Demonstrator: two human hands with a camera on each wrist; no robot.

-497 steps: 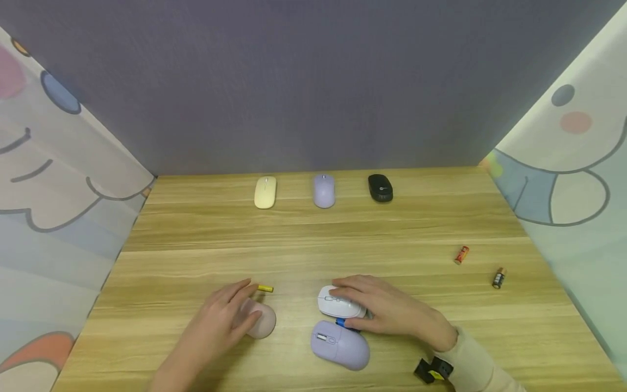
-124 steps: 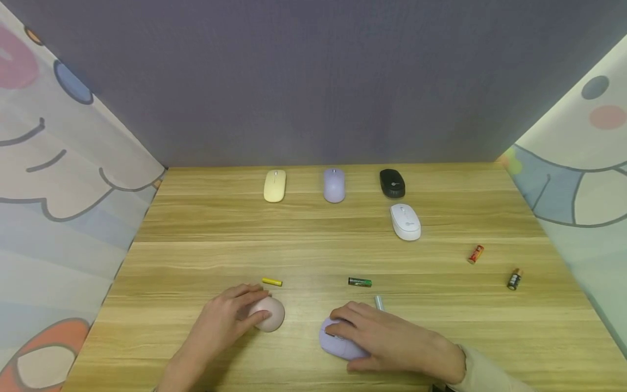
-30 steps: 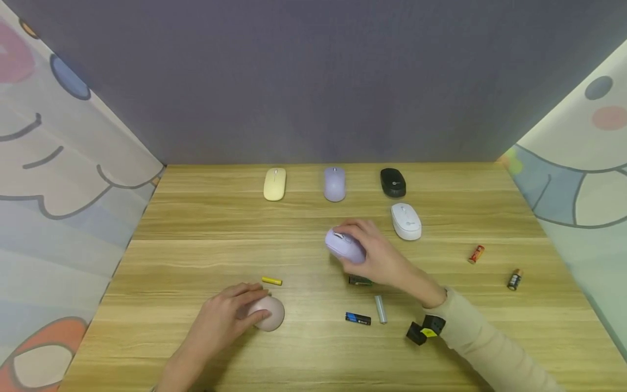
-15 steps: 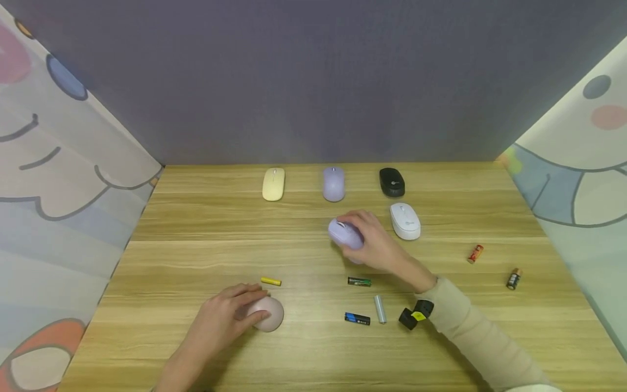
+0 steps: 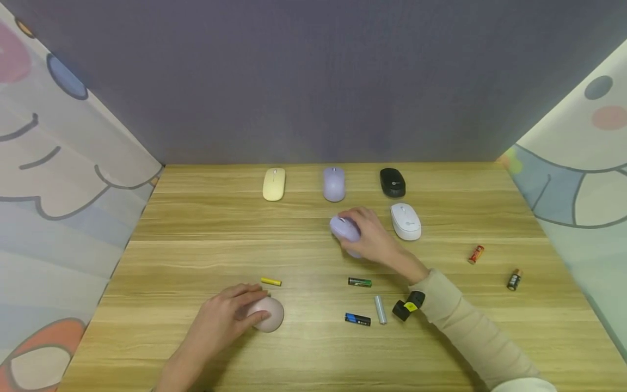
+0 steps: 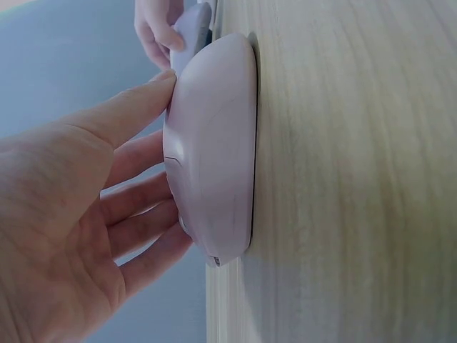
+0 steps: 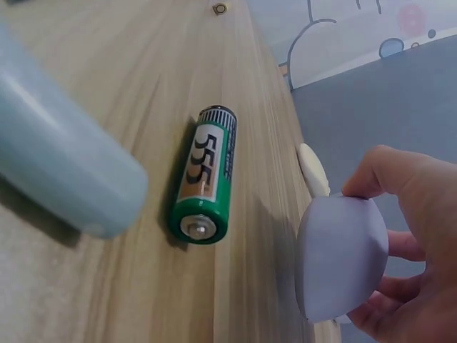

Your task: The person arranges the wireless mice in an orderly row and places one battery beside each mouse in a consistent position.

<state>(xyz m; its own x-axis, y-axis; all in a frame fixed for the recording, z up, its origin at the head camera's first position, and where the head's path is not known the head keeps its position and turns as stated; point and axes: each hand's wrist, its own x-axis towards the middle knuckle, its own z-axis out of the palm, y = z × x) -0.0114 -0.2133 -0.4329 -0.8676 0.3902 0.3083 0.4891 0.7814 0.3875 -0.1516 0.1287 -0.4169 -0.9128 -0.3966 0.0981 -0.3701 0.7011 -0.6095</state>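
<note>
Head: right hand (image 5: 369, 237) grips lilac mouse (image 5: 345, 228), wheel at its front. White mouse (image 5: 405, 221) just right of that hand, logo too small to read. Left hand (image 5: 220, 316) loosely holds pale pink mouse (image 5: 270, 314) on the table (image 5: 196, 245).

Left wrist: pink shell smooth, domed; thumb and fingers touching it.

Right wrist: green battery (image 7: 207, 175) near right hand, reads "555".

Wood-grain tabletop (image 5: 196, 228) is filling the lower part of the view, w/ yellow-brown streaks running side to side. Dk grey wall (image 5: 313, 81) is standing behind its back edge — plain, faintly textured. L side: pale cartoon-print sheet (image 5: 49, 256) is showing a blue oval (image 5: 67, 77) + orange shape (image 5: 46, 335). R side: similar print sheet (image 5: 588, 256) is showing a pink spot (image 5: 609, 117). Lighting's looking soft — tabletop's nr half is gleaming brighter.
</note>
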